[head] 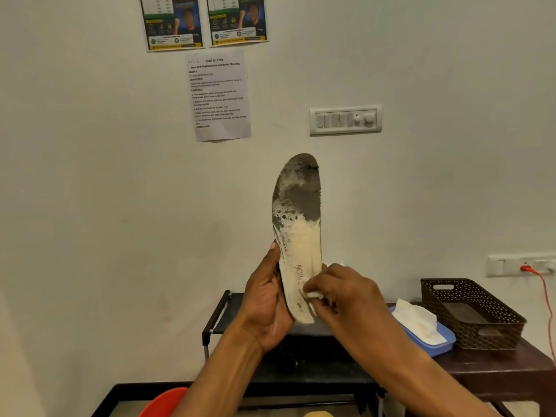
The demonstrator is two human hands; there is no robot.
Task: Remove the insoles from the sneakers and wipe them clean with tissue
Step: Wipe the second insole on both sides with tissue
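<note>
Insole (298,224) held up in front of the wall, mid-frame, long axis near upright, toe end at top, heel end at bottom. Face toward camera: upper half dark grey and blotchy, lower half pale cream with printed letters running along its length. A small dark fleck at the top edge.

Left hand (264,302): grip closed round the lower left edge of the insole, thumb lying up along that edge, palm behind the heel part.

Right hand (346,299): narrow grip, fingertips pinching a small white tissue wad (314,295) and pressing it on the cream surface near the heel, right of the lettering.

Below and behind the hands: black rack (216,320) against the wall, top shelf partly hidden by the forearms.

Right side: dark brown desk (496,371). On it a blue tray (442,341) holding a tissue stack (416,322), top sheet ruffled. Just beside the tray, farther right, a brown perforated basket (481,329); contents cannot be made out.

Wall: switch panel (345,120) right of centre; printed sheet (218,96) left of it; two posters (172,22) above the sheet, cut by the top edge. Wall socket (523,264) at far right with a red cable (541,287) plugged in and hanging down.

Near edge, bottom left: part of a red object (165,401), kind unclear.
</note>
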